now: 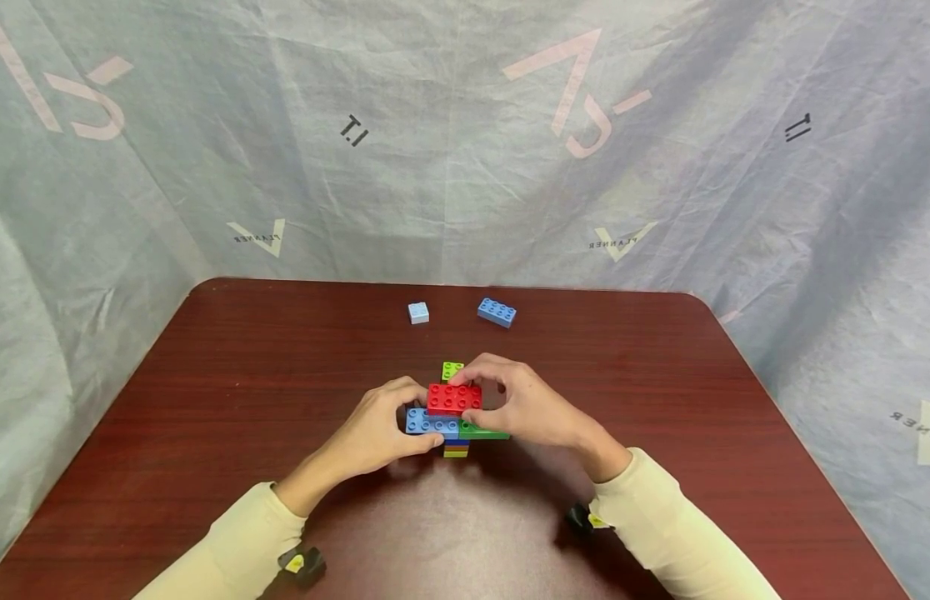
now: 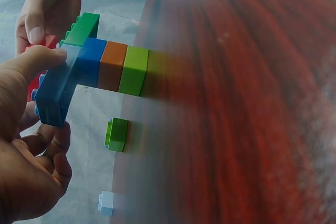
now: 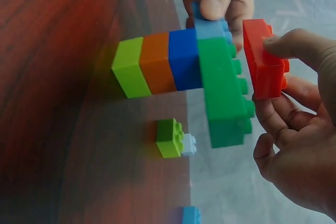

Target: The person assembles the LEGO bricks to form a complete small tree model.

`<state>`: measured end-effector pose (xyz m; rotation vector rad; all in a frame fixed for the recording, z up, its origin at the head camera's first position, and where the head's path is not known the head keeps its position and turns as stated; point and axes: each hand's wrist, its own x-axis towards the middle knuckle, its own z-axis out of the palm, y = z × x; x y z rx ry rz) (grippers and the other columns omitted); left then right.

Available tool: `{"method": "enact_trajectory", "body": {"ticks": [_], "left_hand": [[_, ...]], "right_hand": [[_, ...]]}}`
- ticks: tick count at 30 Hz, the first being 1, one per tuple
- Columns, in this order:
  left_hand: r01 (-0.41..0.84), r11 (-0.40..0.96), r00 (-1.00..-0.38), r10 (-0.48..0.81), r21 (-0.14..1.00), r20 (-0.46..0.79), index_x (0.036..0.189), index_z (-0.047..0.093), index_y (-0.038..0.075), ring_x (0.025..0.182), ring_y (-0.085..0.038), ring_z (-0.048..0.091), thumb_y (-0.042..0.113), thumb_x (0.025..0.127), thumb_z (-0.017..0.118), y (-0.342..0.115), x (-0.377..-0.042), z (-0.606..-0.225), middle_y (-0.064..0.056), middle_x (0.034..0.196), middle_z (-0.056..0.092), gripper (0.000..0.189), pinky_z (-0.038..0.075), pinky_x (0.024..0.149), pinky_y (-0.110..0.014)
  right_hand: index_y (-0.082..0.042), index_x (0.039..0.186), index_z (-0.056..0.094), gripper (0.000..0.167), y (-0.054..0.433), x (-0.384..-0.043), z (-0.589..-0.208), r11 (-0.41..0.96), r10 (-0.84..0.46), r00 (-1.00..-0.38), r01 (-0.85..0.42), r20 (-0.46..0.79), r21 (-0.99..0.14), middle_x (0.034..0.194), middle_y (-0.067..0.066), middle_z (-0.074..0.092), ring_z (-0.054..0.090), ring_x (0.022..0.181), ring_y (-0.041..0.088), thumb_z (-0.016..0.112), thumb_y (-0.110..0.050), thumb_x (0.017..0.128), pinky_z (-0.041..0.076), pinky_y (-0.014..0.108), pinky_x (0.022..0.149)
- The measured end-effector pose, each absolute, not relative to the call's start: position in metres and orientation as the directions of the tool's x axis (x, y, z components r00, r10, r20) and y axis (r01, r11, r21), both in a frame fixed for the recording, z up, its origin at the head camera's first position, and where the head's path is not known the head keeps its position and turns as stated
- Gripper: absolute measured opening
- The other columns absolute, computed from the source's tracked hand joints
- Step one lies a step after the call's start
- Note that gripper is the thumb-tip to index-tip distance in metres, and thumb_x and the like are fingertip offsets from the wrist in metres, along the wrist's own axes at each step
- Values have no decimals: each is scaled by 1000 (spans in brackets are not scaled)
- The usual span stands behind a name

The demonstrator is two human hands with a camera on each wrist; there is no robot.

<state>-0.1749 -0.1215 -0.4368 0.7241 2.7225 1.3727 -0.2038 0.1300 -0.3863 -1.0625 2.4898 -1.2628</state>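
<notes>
A brick stack stands upright on the table, its lime (image 3: pixel 130 69), orange (image 3: pixel 157 62) and dark blue (image 3: pixel 184 59) bricks topped by a long blue brick (image 1: pixel 429 422) and a long green brick (image 1: pixel 489 432) side by side. My left hand (image 1: pixel 371 429) grips the blue brick between thumb and fingers. Thumb and fingers of my right hand (image 1: pixel 536 408) pinch a red brick (image 1: pixel 453 399) over the place where blue and green meet. In the right wrist view, a narrow gap separates the red brick from the studs below.
Just behind the stack sits a loose lime green brick (image 3: pixel 167 139). Farther back on the brown table (image 1: pixel 300 350) lie a small pale blue brick (image 1: pixel 418 313) and a longer blue brick (image 1: pixel 497 312). A grey printed cloth (image 1: pixel 435 167) hangs beyond the table's far edge.
</notes>
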Motion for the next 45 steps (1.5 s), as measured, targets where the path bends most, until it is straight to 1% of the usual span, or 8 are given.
{"method": "enact_trajectory", "body": {"ticks": [4,8,12,26,30,37,41,45], "left_hand": [[405,500,-890,409,766,203,112,72,15,92,-10,60,31,80,88,-121,-175,-437,7,103,65,40,53,78,-24],[414,503,-889,404,759,217,112,73,16,90,-9,59,30,80,89,-120,-176,-438,8,103,65,39,52,77,-25],[407,505,-891,402,761,210,115,73,16,89,-9,59,30,80,89,-120,-176,-438,7,103,66,41,52,75,-25],[399,508,-894,402,763,200,116,73,21,90,-9,59,32,79,90,-120,-175,-436,9,103,66,42,50,76,-26],[415,491,-886,411,766,217,116,71,24,92,-9,58,32,80,89,-124,-175,-434,11,104,65,41,51,77,-30],[463,458,-864,425,759,270,114,68,25,97,-9,59,32,82,88,-128,-176,-433,10,106,66,38,54,85,-40],[465,464,-864,422,754,274,112,68,26,96,-9,59,33,82,88,-128,-176,-433,11,104,66,37,53,84,-40],[465,469,-866,418,751,275,111,69,27,94,-9,59,33,81,88,-128,-175,-432,11,102,65,36,53,81,-39]], "right_hand": [[-17,122,69,37,128,-201,-390,373,-676,-720,-518,157,-770,117,-3,67,61,99,13,82,-11,87,59,33,85],[-16,122,69,36,127,-200,-392,358,-696,-702,-521,150,-775,117,-3,67,62,105,12,80,-11,89,59,36,95],[-17,123,69,36,125,-200,-394,372,-705,-693,-541,150,-754,116,-5,66,61,103,10,80,-10,89,59,33,92],[-19,120,71,37,123,-200,-397,387,-713,-679,-588,174,-710,112,-7,67,60,100,9,81,-11,86,56,34,86],[-19,120,71,36,122,-200,-398,386,-714,-676,-599,184,-702,114,-7,68,60,102,9,81,-12,86,56,34,88],[-17,120,71,36,121,-198,-400,383,-708,-679,-601,195,-701,114,-5,70,61,101,9,83,-13,86,56,30,87],[-16,118,71,35,122,-197,-400,388,-689,-697,-585,197,-712,111,-4,71,62,96,10,84,-12,85,56,27,81],[-17,115,72,35,124,-194,-402,418,-648,-738,-550,187,-723,110,-5,72,63,96,10,85,-14,84,56,29,80]]}}
